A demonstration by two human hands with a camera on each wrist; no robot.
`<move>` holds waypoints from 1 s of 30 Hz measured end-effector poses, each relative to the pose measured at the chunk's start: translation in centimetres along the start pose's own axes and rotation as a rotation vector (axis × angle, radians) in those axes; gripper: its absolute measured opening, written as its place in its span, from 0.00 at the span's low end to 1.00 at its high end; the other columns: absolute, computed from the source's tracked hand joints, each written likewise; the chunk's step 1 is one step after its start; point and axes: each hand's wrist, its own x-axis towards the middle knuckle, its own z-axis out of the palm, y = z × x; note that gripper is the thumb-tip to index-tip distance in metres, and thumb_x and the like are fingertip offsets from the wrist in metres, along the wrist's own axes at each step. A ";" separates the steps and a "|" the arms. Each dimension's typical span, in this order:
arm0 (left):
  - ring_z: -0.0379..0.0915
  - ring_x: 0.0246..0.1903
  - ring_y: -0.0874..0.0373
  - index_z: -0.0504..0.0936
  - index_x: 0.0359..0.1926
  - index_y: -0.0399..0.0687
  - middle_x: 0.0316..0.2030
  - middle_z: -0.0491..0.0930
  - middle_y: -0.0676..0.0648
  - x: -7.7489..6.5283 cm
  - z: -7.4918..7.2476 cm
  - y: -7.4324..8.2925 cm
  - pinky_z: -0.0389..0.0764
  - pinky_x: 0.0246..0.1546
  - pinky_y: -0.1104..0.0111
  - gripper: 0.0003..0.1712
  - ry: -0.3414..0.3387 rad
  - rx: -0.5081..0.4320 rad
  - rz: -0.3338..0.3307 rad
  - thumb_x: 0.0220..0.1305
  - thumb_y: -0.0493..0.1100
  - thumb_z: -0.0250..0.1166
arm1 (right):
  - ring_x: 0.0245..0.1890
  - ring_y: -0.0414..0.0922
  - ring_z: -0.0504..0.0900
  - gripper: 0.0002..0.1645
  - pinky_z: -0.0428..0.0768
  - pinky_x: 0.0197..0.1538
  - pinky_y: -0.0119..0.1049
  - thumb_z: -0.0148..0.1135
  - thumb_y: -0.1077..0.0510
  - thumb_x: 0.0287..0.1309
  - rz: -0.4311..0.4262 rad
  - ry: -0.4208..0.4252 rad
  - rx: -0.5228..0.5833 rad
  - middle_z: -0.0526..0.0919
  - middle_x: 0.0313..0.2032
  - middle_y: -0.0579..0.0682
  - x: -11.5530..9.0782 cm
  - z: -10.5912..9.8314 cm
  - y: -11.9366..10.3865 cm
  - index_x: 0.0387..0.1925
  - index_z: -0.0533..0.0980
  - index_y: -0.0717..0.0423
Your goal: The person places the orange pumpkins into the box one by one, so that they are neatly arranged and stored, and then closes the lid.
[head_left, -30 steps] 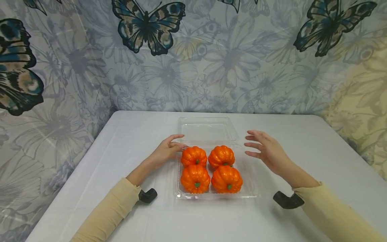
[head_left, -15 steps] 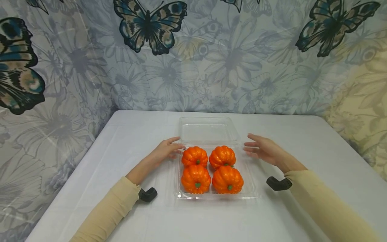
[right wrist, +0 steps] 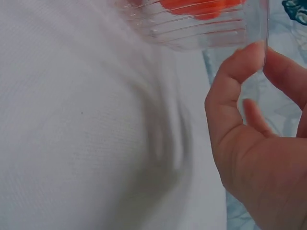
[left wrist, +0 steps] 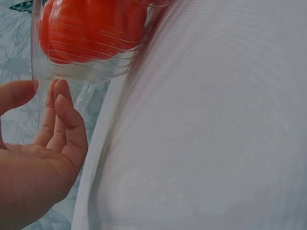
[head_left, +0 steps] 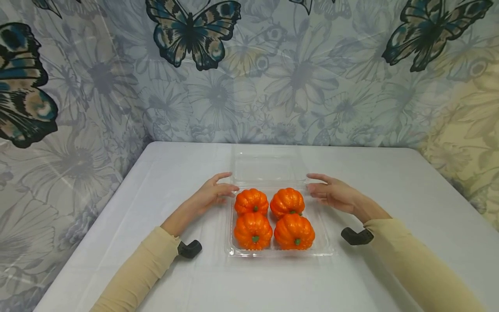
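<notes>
A clear plastic clamshell container lies open on the table, its base [head_left: 327, 242] toward me and its lid [head_left: 269, 167] behind. Several small orange pumpkins [head_left: 253, 232] with green stems sit in the base. My left hand [head_left: 212, 193] is at the left side near the hinge; the left wrist view shows the thumb [left wrist: 21, 93] at the plastic edge and the other fingers slightly bent beneath, apart from the thumb. At the right side, my right hand [head_left: 335, 193] pinches the edge near the hinge between thumb and fingertip, shown closely in the right wrist view.
The container stands on a white-covered table [head_left: 183, 281]. A wall covering [head_left: 296, 82] with butterflies and flowers rises behind and at both sides. Black curved mounts [head_left: 189, 249] stick out at the cuffs of both sleeves [head_left: 144, 271].
My right hand has moved in leftward from beside the container to its edge and now pinches it. The lid's far edge has risen a little. My left hand has barely moved.
</notes>
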 end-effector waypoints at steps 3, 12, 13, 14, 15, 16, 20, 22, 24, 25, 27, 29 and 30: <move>0.76 0.38 0.58 0.56 0.65 0.43 0.46 0.81 0.46 0.1 0.0 -0.1 0.73 0.38 0.68 0.29 0.003 0.007 0.021 0.67 0.36 0.57 | 0.50 0.46 0.71 0.36 0.72 0.45 0.34 0.54 0.61 0.67 -0.049 0.023 0.028 0.62 0.58 0.55 0.0 0.1 0.1 0.70 0.51 0.52; 0.76 0.40 0.55 0.63 0.55 0.43 0.50 0.75 0.42 0.0 0.2 0.1 0.75 0.36 0.70 0.19 0.012 0.016 0.061 0.67 0.33 0.57 | 0.45 0.44 0.73 0.18 0.75 0.44 0.33 0.59 0.66 0.62 -0.160 0.091 0.047 0.62 0.58 0.56 -0.1 0.4 0.6 0.49 0.66 0.47; 0.76 0.40 0.55 0.63 0.55 0.43 0.51 0.74 0.41 -0.1 0.2 0.2 0.76 0.36 0.70 0.19 0.013 0.014 0.067 0.66 0.33 0.58 | 0.45 0.43 0.73 0.17 0.76 0.44 0.33 0.59 0.66 0.62 -0.166 0.094 0.044 0.62 0.57 0.56 -0.1 0.4 0.6 0.47 0.67 0.47; 0.76 0.40 0.54 0.64 0.55 0.42 0.52 0.73 0.40 -0.1 0.3 0.2 0.76 0.35 0.70 0.18 0.012 0.016 0.073 0.66 0.33 0.58 | 0.45 0.43 0.72 0.16 0.76 0.44 0.33 0.60 0.66 0.62 -0.172 0.096 0.043 0.63 0.56 0.55 -0.1 0.4 0.7 0.46 0.68 0.47; 0.76 0.40 0.54 0.65 0.54 0.43 0.52 0.73 0.40 -0.2 0.3 0.2 0.76 0.35 0.70 0.18 0.008 0.018 0.083 0.66 0.34 0.59 | 0.44 0.43 0.72 0.15 0.76 0.44 0.33 0.60 0.67 0.61 -0.179 0.096 0.046 0.64 0.55 0.54 0.0 0.4 0.8 0.44 0.69 0.47; 0.76 0.40 0.55 0.66 0.52 0.43 0.52 0.73 0.41 -0.3 0.3 0.2 0.76 0.35 0.71 0.17 0.003 0.015 0.092 0.65 0.34 0.59 | 0.44 0.42 0.72 0.14 0.76 0.43 0.32 0.60 0.67 0.61 -0.185 0.097 0.052 0.65 0.53 0.53 0.0 0.4 0.8 0.42 0.70 0.47; 0.76 0.39 0.57 0.72 0.45 0.45 0.47 0.77 0.46 -0.5 0.2 0.0 0.77 0.36 0.70 0.10 -0.036 -0.010 0.143 0.64 0.36 0.62 | 0.40 0.41 0.75 0.11 0.77 0.43 0.32 0.59 0.69 0.61 -0.198 0.098 0.073 0.72 0.47 0.48 -0.1 0.4 1.0 0.37 0.75 0.48; 0.74 0.38 0.58 0.74 0.41 0.46 0.43 0.76 0.49 -0.5 0.2 -0.1 0.75 0.36 0.70 0.06 -0.037 -0.022 0.150 0.64 0.35 0.59 | 0.37 0.41 0.76 0.10 0.78 0.41 0.31 0.58 0.67 0.62 -0.200 0.101 0.039 0.75 0.43 0.46 -0.3 0.3 1.0 0.35 0.77 0.48; 0.72 0.37 0.58 0.74 0.38 0.45 0.40 0.75 0.49 -0.4 0.2 -0.2 0.75 0.37 0.68 0.04 -0.024 -0.036 0.144 0.64 0.33 0.55 | 0.36 0.40 0.76 0.10 0.78 0.39 0.30 0.58 0.64 0.64 -0.203 0.109 -0.012 0.78 0.39 0.44 -0.4 0.2 1.0 0.32 0.79 0.47; 0.71 0.37 0.58 0.75 0.36 0.46 0.39 0.74 0.50 -0.3 0.2 -0.2 0.74 0.38 0.68 0.06 -0.011 -0.044 0.134 0.64 0.33 0.53 | 0.35 0.40 0.76 0.10 0.78 0.39 0.30 0.57 0.62 0.65 -0.206 0.109 -0.043 0.78 0.38 0.43 -0.5 0.2 1.1 0.31 0.80 0.45; 0.70 0.37 0.57 0.75 0.34 0.46 0.37 0.73 0.50 -0.2 0.1 -0.2 0.73 0.38 0.67 0.09 -0.002 -0.058 0.127 0.64 0.31 0.50 | 0.33 0.39 0.75 0.11 0.77 0.36 0.29 0.57 0.59 0.66 -0.207 0.110 -0.097 0.78 0.35 0.42 -0.7 0.1 1.1 0.28 0.79 0.44; 0.71 0.38 0.57 0.76 0.33 0.47 0.37 0.74 0.50 -0.2 0.0 -0.2 0.73 0.39 0.66 0.11 -0.006 -0.086 0.119 0.65 0.31 0.48 | 0.35 0.38 0.76 0.11 0.78 0.37 0.30 0.56 0.60 0.66 -0.211 0.091 -0.080 0.79 0.36 0.42 -0.8 0.0 1.1 0.29 0.79 0.45; 0.71 0.38 0.58 0.76 0.33 0.47 0.37 0.75 0.50 -0.3 0.0 -0.2 0.74 0.40 0.66 0.12 -0.013 -0.093 0.121 0.65 0.31 0.47 | 0.36 0.39 0.77 0.09 0.79 0.39 0.31 0.57 0.61 0.66 -0.209 0.080 -0.074 0.80 0.36 0.43 -0.8 0.0 1.0 0.30 0.79 0.47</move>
